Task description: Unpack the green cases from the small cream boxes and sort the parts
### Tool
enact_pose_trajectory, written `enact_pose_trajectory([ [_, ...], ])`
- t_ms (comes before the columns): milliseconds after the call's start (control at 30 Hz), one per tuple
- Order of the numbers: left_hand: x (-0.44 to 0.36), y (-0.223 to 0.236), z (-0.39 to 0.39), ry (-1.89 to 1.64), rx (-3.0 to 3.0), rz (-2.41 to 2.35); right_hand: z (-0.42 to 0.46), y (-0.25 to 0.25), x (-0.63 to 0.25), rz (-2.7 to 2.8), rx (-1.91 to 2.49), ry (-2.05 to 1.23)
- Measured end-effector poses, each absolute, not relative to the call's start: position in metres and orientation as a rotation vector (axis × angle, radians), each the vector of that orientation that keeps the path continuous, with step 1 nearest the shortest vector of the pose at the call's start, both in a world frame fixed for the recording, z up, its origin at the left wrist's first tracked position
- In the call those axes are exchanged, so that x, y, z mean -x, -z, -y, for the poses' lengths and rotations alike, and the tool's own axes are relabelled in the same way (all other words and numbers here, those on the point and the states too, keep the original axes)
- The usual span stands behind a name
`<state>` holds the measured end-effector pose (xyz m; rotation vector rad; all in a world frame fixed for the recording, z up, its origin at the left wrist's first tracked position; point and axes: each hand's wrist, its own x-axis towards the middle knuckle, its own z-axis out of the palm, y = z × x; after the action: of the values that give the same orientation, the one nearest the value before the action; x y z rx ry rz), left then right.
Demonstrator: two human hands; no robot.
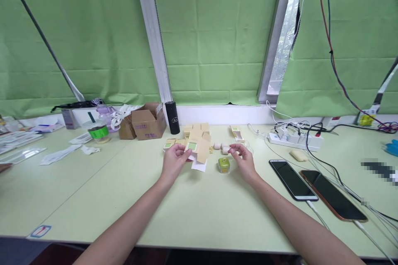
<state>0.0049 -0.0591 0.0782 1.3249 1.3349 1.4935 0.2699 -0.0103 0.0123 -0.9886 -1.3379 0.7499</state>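
Note:
My left hand (175, 159) pinches a small cream cardboard box (203, 149) by its left side. The box has open flaps, a green square on its face and a white flap hanging below. To the right, my right hand (244, 161) is raised with its fingers curved and thumb apart, with nothing visible in them. Just left of its fingertips are small pale rounded pieces (217, 146). Below them stands a small clear jar with a green lid (224, 165). More cream boxes (169, 144) lie behind my left hand, partly hidden, and another open one (236, 132) lies farther back.
Two phones (294, 180) on cables lie at right, near a white power strip (295, 141) and a cream oval case (299, 155). A black cylinder (172, 118) and a brown carton (149, 122) stand at the back. A green-banded cup (98, 133) and tissues (59, 154) are at left.

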Motion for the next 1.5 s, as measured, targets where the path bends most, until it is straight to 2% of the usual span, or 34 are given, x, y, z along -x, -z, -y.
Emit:
enact_pose_trajectory([
  [267,0.067,-0.051,0.102,-1.304,-1.290,-1.599,0.012,-0.007,-0.267,1.373,1.026,-0.756],
  [700,0.088,-0.024,0.104,-1.156,-1.353,-1.693,0.008,0.000,-0.268,1.398,1.007,-0.746],
  [1200,0.089,-0.064,0.117,-0.675,-1.987,-2.218,0.005,0.005,-0.269,1.415,1.068,-0.725],
  [1367,0.073,-0.067,0.121,-0.792,-2.226,-2.302,0.001,0.010,-0.272,1.429,1.104,-0.728],
  [1500,0.031,-0.058,0.119,-0.989,-2.567,-1.889,-0.004,0.018,-0.274,1.452,1.164,-0.733],
])
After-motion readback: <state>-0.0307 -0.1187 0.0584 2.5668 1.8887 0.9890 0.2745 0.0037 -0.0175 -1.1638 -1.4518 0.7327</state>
